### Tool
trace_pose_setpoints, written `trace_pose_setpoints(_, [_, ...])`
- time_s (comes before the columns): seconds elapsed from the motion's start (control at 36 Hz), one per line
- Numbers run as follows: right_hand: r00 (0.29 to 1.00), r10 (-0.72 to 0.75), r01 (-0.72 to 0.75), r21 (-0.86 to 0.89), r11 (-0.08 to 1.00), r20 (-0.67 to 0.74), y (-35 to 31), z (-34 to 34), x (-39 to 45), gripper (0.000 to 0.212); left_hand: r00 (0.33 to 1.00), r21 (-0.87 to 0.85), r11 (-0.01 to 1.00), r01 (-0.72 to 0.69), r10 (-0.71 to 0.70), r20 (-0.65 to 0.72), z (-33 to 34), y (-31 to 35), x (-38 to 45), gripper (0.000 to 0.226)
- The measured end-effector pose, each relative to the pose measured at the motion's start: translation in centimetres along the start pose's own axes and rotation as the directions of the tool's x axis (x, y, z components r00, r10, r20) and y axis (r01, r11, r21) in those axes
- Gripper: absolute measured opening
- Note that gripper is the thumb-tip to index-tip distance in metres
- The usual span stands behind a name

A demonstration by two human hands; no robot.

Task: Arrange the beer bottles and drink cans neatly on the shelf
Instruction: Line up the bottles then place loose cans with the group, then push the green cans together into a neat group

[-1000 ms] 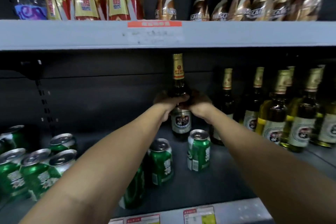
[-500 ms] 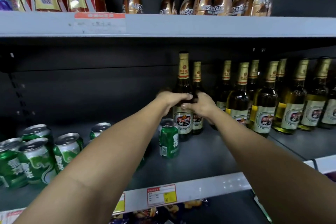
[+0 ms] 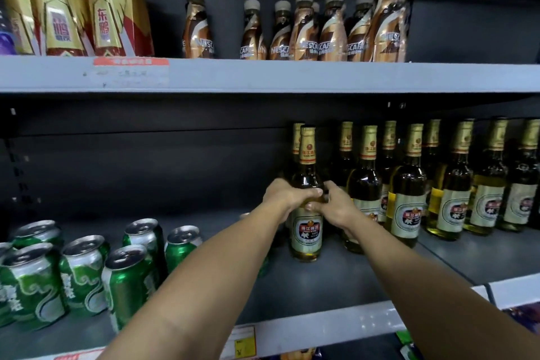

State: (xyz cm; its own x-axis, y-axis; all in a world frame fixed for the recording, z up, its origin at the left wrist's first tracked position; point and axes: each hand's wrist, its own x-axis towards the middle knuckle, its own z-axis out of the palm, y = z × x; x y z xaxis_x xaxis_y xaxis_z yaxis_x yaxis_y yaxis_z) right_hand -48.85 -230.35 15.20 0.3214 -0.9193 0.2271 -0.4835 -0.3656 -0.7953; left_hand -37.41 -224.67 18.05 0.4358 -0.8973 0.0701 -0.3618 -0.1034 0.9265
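— Which one are they on? 
— The beer bottle (image 3: 306,213) at centre frame, upright on the lower shelf (image 3: 336,280), at the left end of the beer bottle row (image 3: 438,184) that runs off to the right edge. The left hand (image 3: 287,193) has its fingers (image 3: 314,192) wrapped round the shoulder, and the right hand (image 3: 336,207) pinches it from the other side.
— So both are clamped on it?
— Yes, just above the label. I'd say it's being squared up with its neighbours.
— And next?
— Probably nudge it snug against the bottle beside it, label forward, then let go. After that the green cans (image 3: 87,269) at lower left want attention; they stand loosely bunched, well apart from the bottles.
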Motion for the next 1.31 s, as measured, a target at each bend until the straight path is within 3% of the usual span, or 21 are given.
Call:
trace_pose_setpoints(0.22, [0.999,-0.034,0.034,0.012,0.999,-0.024,0.9,0.3,0.1,0.051,0.999,0.064,0.998,-0.001,0.003,-0.037,0.7,-0.6,1.6,0.07])
trace_pose_setpoints(0.36, [0.996,-0.05,0.05,-0.004,0.999,-0.076,1.3,1.2,-0.7,0.064,0.999,0.143,0.988,-0.049,0.048,0.011,0.5,-0.5,1.8,0.075])
trace_pose_setpoints(0.56, [0.982,-0.031,0.033,0.009,0.999,-0.186,2.1,3.3,-1.9,0.067,0.997,0.227,0.971,-0.07,0.066,0.027,0.6,-0.8,0.5,0.061])
trace_pose_setpoints(0.61, [0.938,-0.075,0.049,-0.084,0.995,-0.338,1.9,4.0,-2.8,0.068,0.994,0.28,0.955,-0.098,0.107,-0.015,0.2,-1.2,0.1,0.058])
trace_pose_setpoints(0.67, [0.812,-0.174,0.091,-0.174,0.981,-0.557,0.8,4.6,-4.2,0.061,0.981,0.344,0.931,-0.12,0.165,-0.106,-0.7,-1.2,-0.6,0.055])
trace_pose_setpoints(0.72, [0.7,-0.317,0.199,-0.252,0.947,-0.64,-0.8,5.6,-5.3,0.05,0.953,0.429,0.895,-0.124,0.227,-0.198,-2.4,-1.1,-1.5,0.049])
trace_pose_setpoints(0.83, [0.677,-0.569,0.426,-0.382,0.82,-0.467,-5.0,8.4,-6.3,0.046,0.901,0.514,0.852,-0.1,0.297,-0.317,-7.3,-1.0,-3.5,0.034])
trace_pose_setpoints(0.94, [0.62,-0.703,0.595,-0.375,0.711,-0.349,-9.2,12.1,-7.5,0.041,0.861,0.538,0.843,-0.024,0.29,-0.417,-13.7,-2.3,-6.0,0.03])
trace_pose_setpoints(1.03, [0.587,-0.741,0.665,-0.328,0.671,-0.327,-12.0,15.2,-9.1,0.038,0.823,0.569,0.82,0.054,0.287,-0.49,-18.6,-4.2,-8.5,0.028])
trace_pose_setpoints(1.31, [0.603,-0.781,0.751,-0.214,0.624,-0.162,-23.3,28.3,-17.3,0.028,0.746,0.511,0.807,0.294,0.14,-0.651,-35.5,-13.1,-18.7,0.025])
